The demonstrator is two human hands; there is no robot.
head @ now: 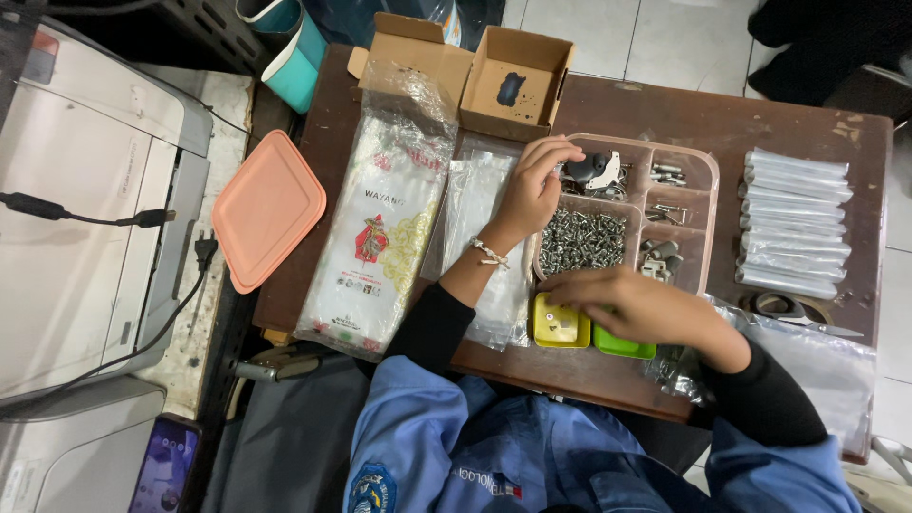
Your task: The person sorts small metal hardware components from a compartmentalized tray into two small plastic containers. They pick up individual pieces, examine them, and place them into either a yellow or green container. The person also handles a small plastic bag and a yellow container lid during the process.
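Over the pink divided plastic tray (pixel 708 190), our left hand (pixel 534 190) pinches a small black metal part (pixel 581 169), light and stiff; our right hand (pixel 646 306) fingers rest curled, holding unclear.

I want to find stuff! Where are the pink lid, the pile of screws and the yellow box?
pink lid (pixel 267 209), head view, middle of its top.
pile of screws (pixel 581 239), head view, centre of the heap.
yellow box (pixel 556 326), head view, its floor.
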